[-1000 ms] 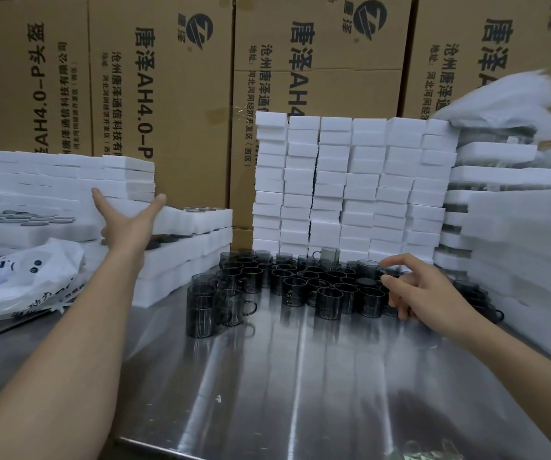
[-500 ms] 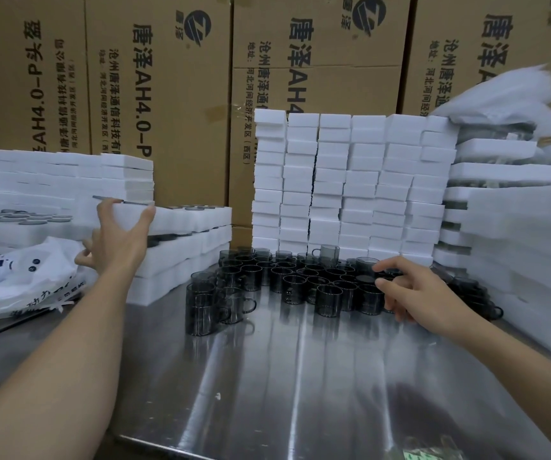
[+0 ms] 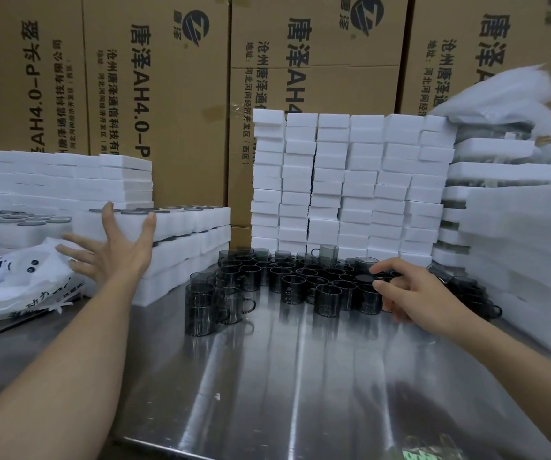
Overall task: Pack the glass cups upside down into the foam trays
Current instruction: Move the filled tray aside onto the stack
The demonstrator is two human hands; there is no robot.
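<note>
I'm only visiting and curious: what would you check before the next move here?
1. Left hand steadying the top foam tray: ok, straight fingers touch its end.
2. Right hand gripping a cup: cannot tell, fingers curl over the cups.
3. Loose cups turned upside down: not ok, they stand mouth up.
4. Free slot in the top foam tray: cannot tell.
5. Cups away from the table edge: ok.

A packing area in a warehouse: a bare steel table [image 3: 300,376] carries dozens of identical smoky glass cups [image 3: 300,277], white foam trays [image 3: 350,180] rise in stacks along its back and both sides, and tall printed cardboard cartons [image 3: 168,94] form a wall behind the table.
</note>
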